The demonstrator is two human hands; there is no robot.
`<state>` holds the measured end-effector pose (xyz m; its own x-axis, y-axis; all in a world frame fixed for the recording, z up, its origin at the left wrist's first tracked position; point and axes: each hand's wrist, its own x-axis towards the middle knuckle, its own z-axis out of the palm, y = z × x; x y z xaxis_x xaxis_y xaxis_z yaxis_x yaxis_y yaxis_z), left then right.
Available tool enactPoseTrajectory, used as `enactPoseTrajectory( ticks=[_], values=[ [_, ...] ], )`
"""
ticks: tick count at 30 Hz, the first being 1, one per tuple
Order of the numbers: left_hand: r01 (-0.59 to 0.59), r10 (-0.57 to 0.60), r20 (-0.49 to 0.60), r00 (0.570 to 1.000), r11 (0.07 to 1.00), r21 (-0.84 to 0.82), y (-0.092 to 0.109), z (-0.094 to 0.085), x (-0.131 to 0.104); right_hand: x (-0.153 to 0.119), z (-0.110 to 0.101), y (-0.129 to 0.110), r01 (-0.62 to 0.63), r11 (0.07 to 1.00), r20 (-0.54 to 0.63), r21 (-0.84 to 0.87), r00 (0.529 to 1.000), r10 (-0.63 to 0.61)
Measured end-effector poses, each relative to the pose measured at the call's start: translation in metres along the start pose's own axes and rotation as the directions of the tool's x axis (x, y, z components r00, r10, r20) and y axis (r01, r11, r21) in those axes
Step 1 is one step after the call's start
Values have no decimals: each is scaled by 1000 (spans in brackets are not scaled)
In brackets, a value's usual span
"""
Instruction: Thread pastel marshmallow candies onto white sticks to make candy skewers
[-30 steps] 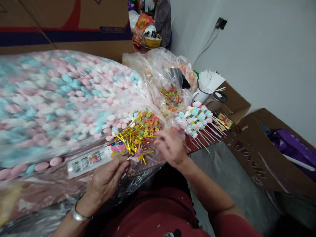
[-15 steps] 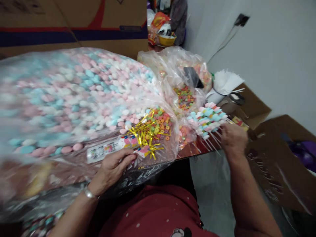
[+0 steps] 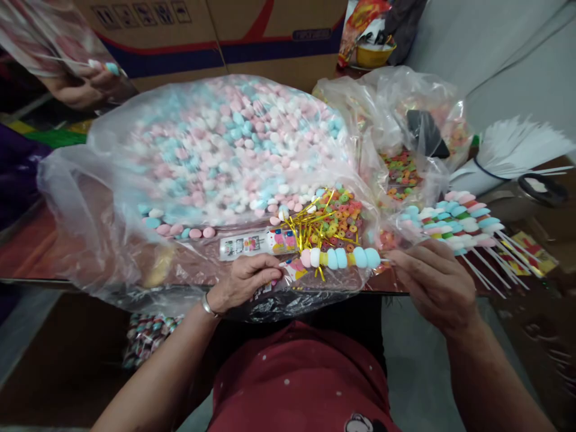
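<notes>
My right hand [image 3: 434, 282] pinches the white stick of a candy skewer [image 3: 339, 258], threaded with pink, white, yellow and pale blue pieces. The skewer lies level, its candy end pointing at my left hand [image 3: 247, 279]. Between the fingers of my left hand is the edge of a small printed plastic wrapper [image 3: 293, 270]; the skewer's tip is close to it, and whether it is inside I cannot tell. Behind my hands lie gold twist ties [image 3: 310, 219], ring-shaped candies [image 3: 344, 225] and a stack of printed wrappers [image 3: 252, 243]. More candy skewers [image 3: 459, 219] are piled beside my right hand.
A large clear bag of marshmallow-like candies [image 3: 216, 150] covers much of the table [image 3: 27, 252]. White sticks [image 3: 522, 144] stand at the right. A big cardboard box [image 3: 180, 42] is behind. At the top left, another person's hand [image 3: 85, 87] holds a similar skewer.
My right hand has come away from the skewer pile with one skewer, now brought near my left hand. My left hand keeps the wrapper. The view has swung left, showing another person's hand.
</notes>
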<state>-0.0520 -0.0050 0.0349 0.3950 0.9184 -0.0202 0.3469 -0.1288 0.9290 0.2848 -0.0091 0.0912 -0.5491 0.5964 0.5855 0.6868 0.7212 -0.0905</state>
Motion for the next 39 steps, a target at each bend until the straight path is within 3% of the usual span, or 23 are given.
enactPoseTrajectory(
  ticks=[11,19,23,32,39],
  values=[
    [113,-87,122,989,968,-223,9,-4,2,0,5,6,48,998,-2,-32,999,-48],
    [211,-179,122,976,914,-345,11,1,2,-4,6,2,70,992,25,-105,997,-68],
    [275,-227,177,958,902,-331,10,-1,3,-9,2,2,139,980,11,-140,990,-139],
    [294,-216,367,905,940,-172,13,-7,5,-2,3,10,136,988,110,72,984,-143],
    [320,-253,316,914,929,-184,11,-4,7,4,6,8,118,988,59,103,990,-125]
  ],
)
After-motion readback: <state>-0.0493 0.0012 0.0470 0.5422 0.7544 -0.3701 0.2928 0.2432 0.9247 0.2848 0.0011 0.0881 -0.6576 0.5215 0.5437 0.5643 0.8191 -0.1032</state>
